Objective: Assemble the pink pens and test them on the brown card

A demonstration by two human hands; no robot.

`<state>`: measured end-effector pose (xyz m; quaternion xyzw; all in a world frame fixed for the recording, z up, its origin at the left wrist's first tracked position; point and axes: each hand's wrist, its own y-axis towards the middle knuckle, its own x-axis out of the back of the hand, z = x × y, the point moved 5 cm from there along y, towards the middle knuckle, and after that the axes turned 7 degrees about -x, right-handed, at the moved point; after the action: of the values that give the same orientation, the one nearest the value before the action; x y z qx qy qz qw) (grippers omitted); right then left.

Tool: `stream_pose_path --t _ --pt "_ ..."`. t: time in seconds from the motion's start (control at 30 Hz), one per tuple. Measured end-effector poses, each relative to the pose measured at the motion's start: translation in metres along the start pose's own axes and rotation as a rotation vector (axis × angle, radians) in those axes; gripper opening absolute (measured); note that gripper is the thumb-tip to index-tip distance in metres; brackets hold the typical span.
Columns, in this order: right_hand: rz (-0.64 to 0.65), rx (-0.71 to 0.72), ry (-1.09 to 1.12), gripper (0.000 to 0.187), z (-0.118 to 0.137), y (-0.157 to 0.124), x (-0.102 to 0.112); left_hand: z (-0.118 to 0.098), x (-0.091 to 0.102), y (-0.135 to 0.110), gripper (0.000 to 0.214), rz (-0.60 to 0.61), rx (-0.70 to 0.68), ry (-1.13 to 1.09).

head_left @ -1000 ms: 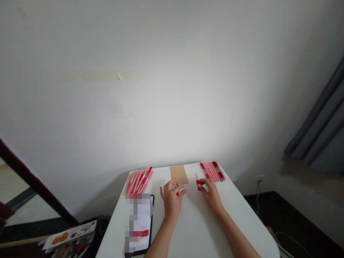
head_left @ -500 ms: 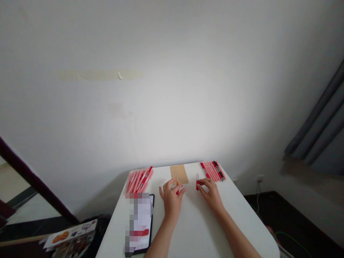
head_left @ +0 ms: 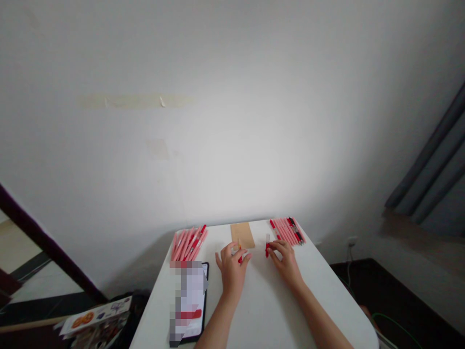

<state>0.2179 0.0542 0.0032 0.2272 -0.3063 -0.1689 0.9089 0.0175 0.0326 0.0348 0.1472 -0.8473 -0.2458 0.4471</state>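
My left hand (head_left: 232,269) is above the white table, its fingertips closed on a small red pen part (head_left: 240,260) with a thin orange-tinted length sticking out at the top. Most of that piece hides behind the fingers. Opposite, my right hand (head_left: 285,259) pinches a pen barrel piece (head_left: 268,239), clear at the upper end and red below, held nearly upright. A gap separates the two pieces. Behind the left fingers lies a flat tan sheet (head_left: 242,234). Beyond my right hand sits a row of pink, red and black pens (head_left: 286,231).
A loose pile of pink and red pens (head_left: 189,243) lies at the table's back left. In front of it is a phone (head_left: 191,303) with a lit, partly blurred screen. The white table (head_left: 265,310) meets the wall at the back. A box (head_left: 98,317) stands below on the left.
The barrel piece in my right hand has tilted and turned slightly between the fingers. My left hand has hardly moved.
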Motion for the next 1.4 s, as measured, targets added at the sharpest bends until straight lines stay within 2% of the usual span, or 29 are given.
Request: stream_pose_path --t 0.17,0.43,0.8,1.17,1.4 --pt "-0.02 0.023 -0.055 0.033 0.004 -0.001 0.002 0.0 0.0 -0.001 0.012 -0.013 0.002 0.016" --pt "0.006 0.11 -0.342 0.018 0.03 -0.005 0.007 0.0 0.0 -0.003 0.019 -0.035 -0.009 0.11" --pt "0.066 0.03 -0.52 0.021 0.037 -0.007 0.003 0.0 -0.002 -0.005 0.021 0.018 0.002 0.183" --pt "0.044 0.04 -0.579 0.021 0.04 -0.008 0.005 0.004 -0.006 -0.006 0.02 0.026 0.008 0.2" --pt "0.009 0.081 -0.537 0.02 0.034 -0.007 0.002 0.0 -0.004 -0.004 0.008 0.047 0.009 0.199"
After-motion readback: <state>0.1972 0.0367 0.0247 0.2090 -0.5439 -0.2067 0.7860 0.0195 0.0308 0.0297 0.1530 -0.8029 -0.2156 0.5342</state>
